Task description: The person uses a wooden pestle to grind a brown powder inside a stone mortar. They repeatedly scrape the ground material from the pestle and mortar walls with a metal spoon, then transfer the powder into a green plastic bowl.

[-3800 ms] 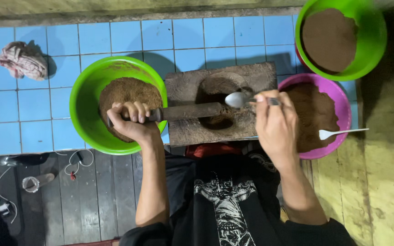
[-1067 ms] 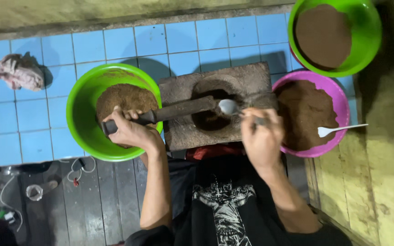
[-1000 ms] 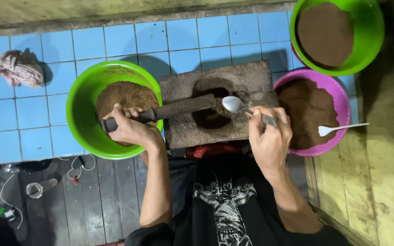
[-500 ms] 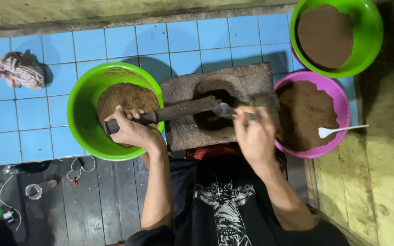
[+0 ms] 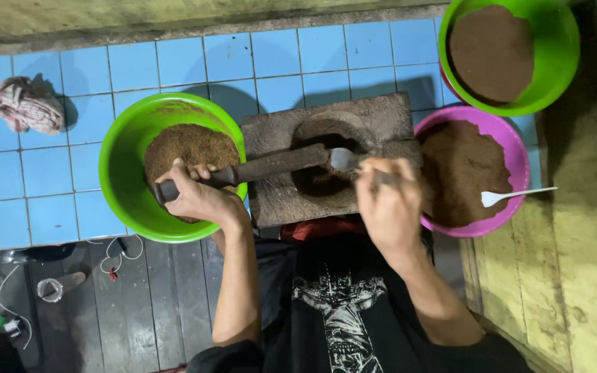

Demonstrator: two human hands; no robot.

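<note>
A grey stone mortar slab [image 5: 274, 197] with a round hollow lies on blue tiles in front of me. My left hand [image 5: 198, 197] grips the dark pestle [image 5: 271, 166], which lies across the slab with its tip at the hollow. My right hand [image 5: 388, 204] holds a metal spoon [image 5: 343, 160] whose bowl rests at the hollow's rim, beside the pestle tip. Dark brown paste sits inside the hollow.
A green bowl [image 5: 122, 179] of brown powder stands to the left, under my left hand. A purple bowl [image 5: 513, 148] with brown paste and a white fork [image 5: 513, 196] is to the right. Another green bowl [image 5: 561, 48] sits at top right. A crumpled rag [image 5: 25, 107] lies far left.
My right hand has kept working the spoon at the hollow, shifting it slightly left and down toward the pestle tip. My left hand and the pestle have barely moved.
</note>
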